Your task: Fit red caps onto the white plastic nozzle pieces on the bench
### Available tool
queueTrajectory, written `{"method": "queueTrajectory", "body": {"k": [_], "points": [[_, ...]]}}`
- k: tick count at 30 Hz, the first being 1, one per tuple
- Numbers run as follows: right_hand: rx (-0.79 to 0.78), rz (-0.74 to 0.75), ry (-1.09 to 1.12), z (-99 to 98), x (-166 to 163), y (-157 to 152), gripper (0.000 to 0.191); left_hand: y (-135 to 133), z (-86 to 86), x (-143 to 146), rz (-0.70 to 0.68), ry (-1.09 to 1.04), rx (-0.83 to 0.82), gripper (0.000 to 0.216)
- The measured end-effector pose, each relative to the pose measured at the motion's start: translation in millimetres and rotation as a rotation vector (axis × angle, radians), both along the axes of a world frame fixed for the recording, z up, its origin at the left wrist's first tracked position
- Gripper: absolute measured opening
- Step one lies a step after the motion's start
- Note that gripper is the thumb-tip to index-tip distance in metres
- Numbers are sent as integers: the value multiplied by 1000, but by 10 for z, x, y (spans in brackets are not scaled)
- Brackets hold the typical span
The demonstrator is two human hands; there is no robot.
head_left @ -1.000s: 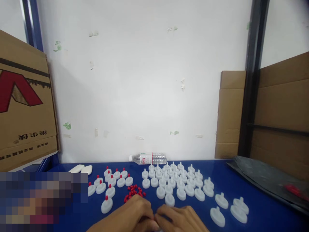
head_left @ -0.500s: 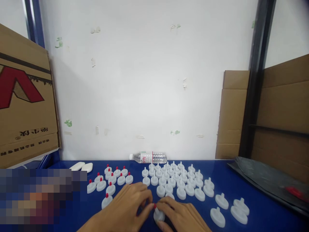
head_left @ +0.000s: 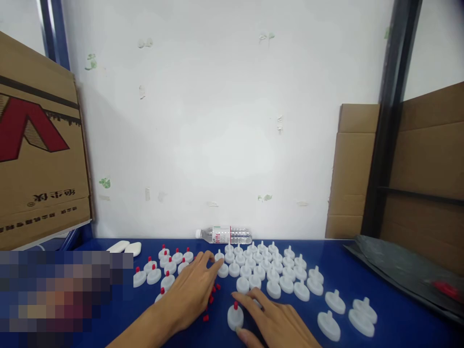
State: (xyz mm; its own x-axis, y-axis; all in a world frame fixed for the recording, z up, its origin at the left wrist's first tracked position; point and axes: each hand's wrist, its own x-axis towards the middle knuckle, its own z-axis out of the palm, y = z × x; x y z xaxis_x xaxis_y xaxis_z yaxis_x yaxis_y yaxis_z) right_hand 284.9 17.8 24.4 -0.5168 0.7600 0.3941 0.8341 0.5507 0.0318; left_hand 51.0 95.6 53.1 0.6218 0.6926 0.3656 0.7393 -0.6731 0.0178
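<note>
Several round white nozzle caps (head_left: 273, 288) stand upright in a group on the blue table. My left hand (head_left: 197, 282) reaches to the group's left edge, its thumb and index finger closed at a white nozzle cap (head_left: 219, 255); its other fingers are partly hidden. Closer to me stands a white nozzle cap with a red tip (head_left: 235, 317). My right hand (head_left: 273, 316) is loosely around its right side, fingers apart, thumb at its lower edge. Small red tips (head_left: 206, 318) lie under and beside my left wrist.
More red-tipped caps (head_left: 153, 275) stand at the left. A water bottle (head_left: 224, 235) lies along the white wall. Two white oval objects (head_left: 133, 249) are at the back left. A dark plastic bag (head_left: 402, 258) lies at the right; cardboard (head_left: 351, 169) leans behind.
My left hand has left the red-tipped cap and moved up and away to a plain white cap. My right hand has loosened and spread, and the red-tipped cap stands on the table.
</note>
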Motion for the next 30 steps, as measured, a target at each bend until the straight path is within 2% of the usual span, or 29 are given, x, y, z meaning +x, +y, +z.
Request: {"method": "queueTrajectory", "body": {"k": [5,8,10,14,17,20,23,27,30], "points": [[37,20,83,-61,27,11,53,17,25,94,21,-81,-42,20],[21,19,98,-57,31,16,52,-11,82,115,30,-128,-70,16],[4,11,85,-14,25,2,51,-63,142,129,18,-246,-124,16],[16,37,27,123,4,-41,49,-225,275,177,-68,-641,-408,15],[60,95,7,169,-5,-50,50,-337,338,221,-191,-794,-621,18],[151,88,-30,137,-10,-55,47,-381,384,232,-245,-827,-721,19],[208,94,3,93,-11,-72,37,-363,461,182,-234,-760,-735,16],[196,135,75,81,0,-81,32,-333,562,98,-189,-671,-688,20],[161,153,59,83,6,-69,33,-335,553,92,-199,-684,-710,18]]}}
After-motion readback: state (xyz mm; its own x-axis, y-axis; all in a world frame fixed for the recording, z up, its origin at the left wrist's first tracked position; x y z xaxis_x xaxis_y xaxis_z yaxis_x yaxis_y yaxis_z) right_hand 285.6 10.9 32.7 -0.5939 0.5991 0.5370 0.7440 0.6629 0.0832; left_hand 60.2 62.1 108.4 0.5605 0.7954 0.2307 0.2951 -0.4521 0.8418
